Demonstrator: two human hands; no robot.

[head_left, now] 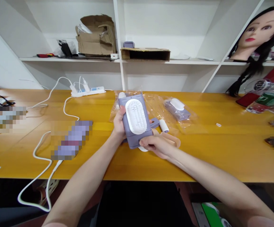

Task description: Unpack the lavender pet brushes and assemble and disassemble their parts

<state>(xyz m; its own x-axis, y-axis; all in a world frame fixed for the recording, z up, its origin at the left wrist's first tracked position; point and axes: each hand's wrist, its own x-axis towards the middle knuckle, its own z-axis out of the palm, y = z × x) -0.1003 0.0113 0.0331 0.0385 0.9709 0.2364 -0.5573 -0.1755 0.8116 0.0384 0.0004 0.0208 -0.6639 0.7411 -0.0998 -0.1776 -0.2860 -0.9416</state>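
Note:
Above the table I hold a purple-grey, box-shaped plastic case [125, 121] with a white ridged oval panel [137, 116] on its upper side. My left hand [119, 124] is closed around its left edge, thumb on top. My right hand [154, 143] grips the lower right corner, its thumb pressed on the lower section. Behind the case lie a small white cylinder with a purple end [164, 125] and a purple piece [154, 122]. A beige rounded tray-like part [174, 140] lies beside my right hand. Under the case, a white piece [143, 149] is partly hidden.
A similar purple case [178, 110] lies in clear plastic at the back. A charging phone [74, 138] and its white cable are at left, below a power strip [89, 91]. Cardboard boxes [96, 41] stand on the shelf. At right are a plastic bottle [262, 102] and a mannequin head [257, 34].

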